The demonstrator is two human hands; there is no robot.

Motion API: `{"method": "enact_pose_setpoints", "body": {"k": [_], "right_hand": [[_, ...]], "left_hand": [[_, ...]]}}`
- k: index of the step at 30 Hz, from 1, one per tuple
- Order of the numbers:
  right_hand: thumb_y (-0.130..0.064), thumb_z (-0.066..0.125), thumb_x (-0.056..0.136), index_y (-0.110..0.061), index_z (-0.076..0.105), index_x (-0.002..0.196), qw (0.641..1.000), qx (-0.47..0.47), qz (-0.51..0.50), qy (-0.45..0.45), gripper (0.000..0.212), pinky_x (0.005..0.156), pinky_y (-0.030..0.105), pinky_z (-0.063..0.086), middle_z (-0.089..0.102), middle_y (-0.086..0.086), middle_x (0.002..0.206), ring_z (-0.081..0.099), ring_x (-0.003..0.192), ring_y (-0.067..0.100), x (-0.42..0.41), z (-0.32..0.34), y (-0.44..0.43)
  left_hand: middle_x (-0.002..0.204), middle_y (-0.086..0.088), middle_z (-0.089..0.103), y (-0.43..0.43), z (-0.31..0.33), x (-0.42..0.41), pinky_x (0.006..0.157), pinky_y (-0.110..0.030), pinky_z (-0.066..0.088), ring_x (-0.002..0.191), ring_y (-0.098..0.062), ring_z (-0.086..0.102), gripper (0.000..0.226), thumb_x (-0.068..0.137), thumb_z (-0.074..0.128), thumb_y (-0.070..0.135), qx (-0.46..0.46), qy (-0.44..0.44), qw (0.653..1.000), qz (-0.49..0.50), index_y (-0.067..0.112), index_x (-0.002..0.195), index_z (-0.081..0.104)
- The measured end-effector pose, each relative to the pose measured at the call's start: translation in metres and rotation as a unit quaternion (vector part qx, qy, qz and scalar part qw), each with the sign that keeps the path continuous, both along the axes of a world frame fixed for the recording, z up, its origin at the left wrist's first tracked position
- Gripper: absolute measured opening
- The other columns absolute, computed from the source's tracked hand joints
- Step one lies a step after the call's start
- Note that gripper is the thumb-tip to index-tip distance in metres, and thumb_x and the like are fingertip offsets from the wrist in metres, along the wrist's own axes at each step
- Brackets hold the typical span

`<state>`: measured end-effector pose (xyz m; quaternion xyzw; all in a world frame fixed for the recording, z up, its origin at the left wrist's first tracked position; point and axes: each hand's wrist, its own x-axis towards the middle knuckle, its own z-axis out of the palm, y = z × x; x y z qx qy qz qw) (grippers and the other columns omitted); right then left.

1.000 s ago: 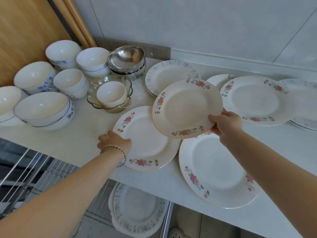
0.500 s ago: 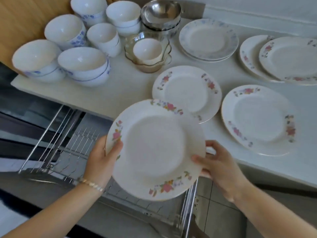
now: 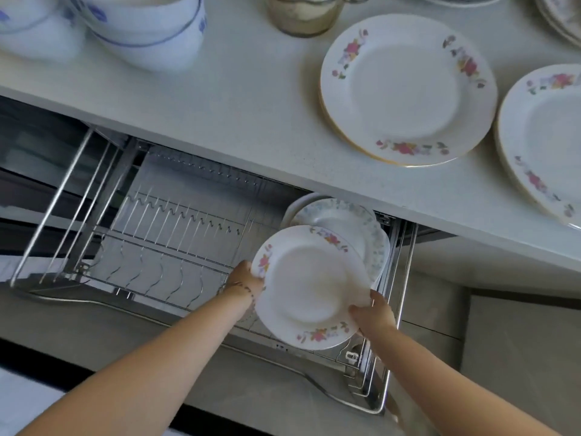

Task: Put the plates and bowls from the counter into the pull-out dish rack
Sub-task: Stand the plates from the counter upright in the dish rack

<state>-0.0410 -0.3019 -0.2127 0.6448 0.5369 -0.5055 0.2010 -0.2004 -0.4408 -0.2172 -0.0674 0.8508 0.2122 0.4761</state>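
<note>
1. Head view looks down past the tabletop [image 3: 239,121] edge into the pull-out dish rack [image 3: 176,243], and you hold 1 floral plate [image 3: 309,287] over its right end.
2. Your left hand [image 3: 246,278] has its grip closed on the plate's left rim; your right hand [image 3: 372,319] has its grip closed on the lower right rim. Both grips are clamped on that same plate, and neither hand touches anything else.
3. The plate is tilted, its face turned up toward you and its upper rim leaning away toward the cabinet.
4. The relation that matters: the racked plates [image 3: 352,221], pale with a faint blue-green border, stand just behind and to the right of your plate, whose upper right rim overlaps them in this view. Whether they touch cannot be told.
5. The free wire slots [image 3: 176,215] run away to the left, so the next open slot probably lies right beside the racked plates, on the left-hand side.
6. Your judgement call is to bring the plate nearer upright and lower its bottom edge between 2 wires without knocking the neighbours.
7. At least 2 more floral plates [image 3: 408,89] and the blue-patterned bowls [image 3: 141,23] wait on the tabletop, so the task looks early.
</note>
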Motion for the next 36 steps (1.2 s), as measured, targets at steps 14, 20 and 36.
{"method": "enact_pose_setpoints", "body": {"k": [14, 20, 36], "right_hand": [[0.0, 0.042, 0.085, -0.001, 0.042, 0.131, 0.989, 0.082, -0.106, -0.067, 0.046, 0.095, 0.034, 0.044, 0.041, 0.019, 0.131, 0.051, 0.093, 0.031, -0.034, -0.06, 0.02], [0.0, 0.045, 0.086, -0.007, 0.03, 0.141, 0.979, 0.112, -0.148, -0.088, 0.057, 0.099, 0.03, 0.035, 0.025, 0.013, 0.144, 0.034, 0.128, 0.03, -0.051, -0.065, 0.025], [-0.001, 0.051, 0.082, -0.006, 0.025, 0.141, 0.995, 0.096, 0.015, -0.007, 0.064, 0.09, 0.027, 0.037, 0.02, 0.01, 0.147, 0.031, 0.128, 0.03, -0.033, -0.059, 0.029]], "left_hand": [[0.135, -0.018, 0.038, 0.085, -0.071, -0.009, 0.103, -0.036, 0.042, 0.122, -0.035, 0.049, 0.046, 0.09, 0.051, 0.005, -0.063, 0.102, 0.991, -0.066, 0.004, 0.134, 0.04], [0.137, -0.019, 0.037, 0.092, -0.078, -0.01, 0.106, -0.036, 0.036, 0.128, -0.034, 0.04, 0.05, 0.091, 0.049, 0.008, -0.087, 0.098, 0.986, -0.103, 0.004, 0.138, 0.034], [0.148, -0.016, 0.031, 0.075, -0.073, 0.007, 0.11, -0.044, 0.036, 0.132, -0.038, 0.038, 0.064, 0.086, 0.048, 0.001, -0.044, 0.094, 0.995, -0.004, 0.005, 0.145, 0.024]]}}
